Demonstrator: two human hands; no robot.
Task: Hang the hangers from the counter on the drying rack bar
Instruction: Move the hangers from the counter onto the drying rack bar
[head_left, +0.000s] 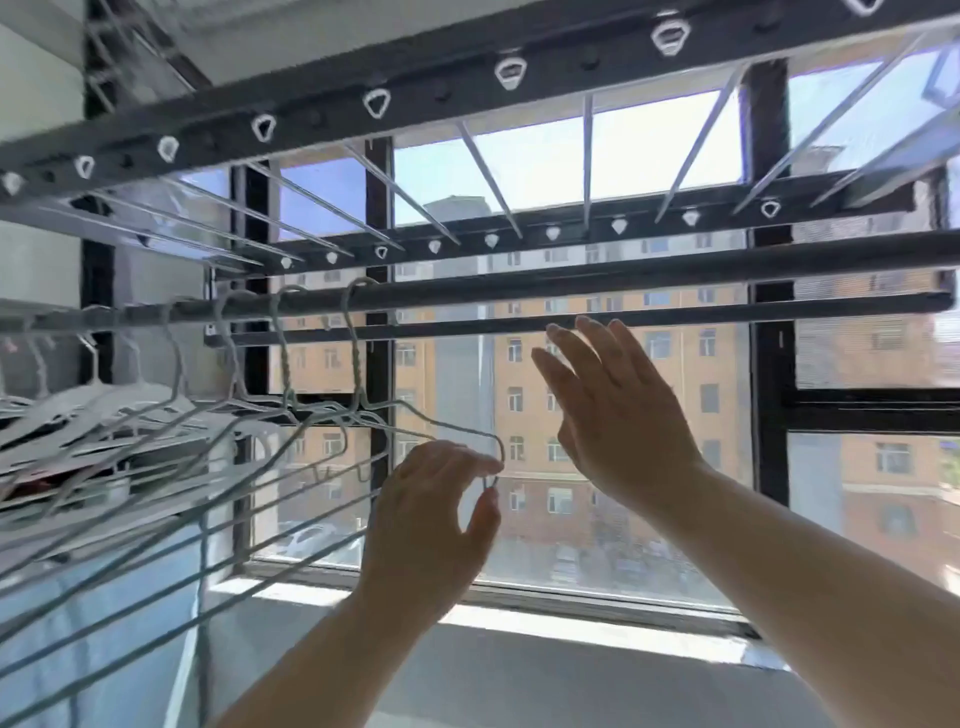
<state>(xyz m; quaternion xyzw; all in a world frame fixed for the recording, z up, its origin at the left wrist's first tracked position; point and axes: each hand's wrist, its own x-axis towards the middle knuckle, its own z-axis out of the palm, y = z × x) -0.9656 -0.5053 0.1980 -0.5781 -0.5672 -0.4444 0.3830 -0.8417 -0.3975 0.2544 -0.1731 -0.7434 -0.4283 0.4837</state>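
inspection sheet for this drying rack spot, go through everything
surface: pale sunlit ledge under the window.
job's things: wire hangers hooked in a row on the left part of the rack bar.
clutter: blurred pile behind the hangers, contents unclear.
hands: left hand pinches the end of the rightmost hanger; right hand raised, fingers straight, holding nothing.
cables: nothing seen.
surroundings: dark-framed window, orange building outside, overhead rail with white rings.
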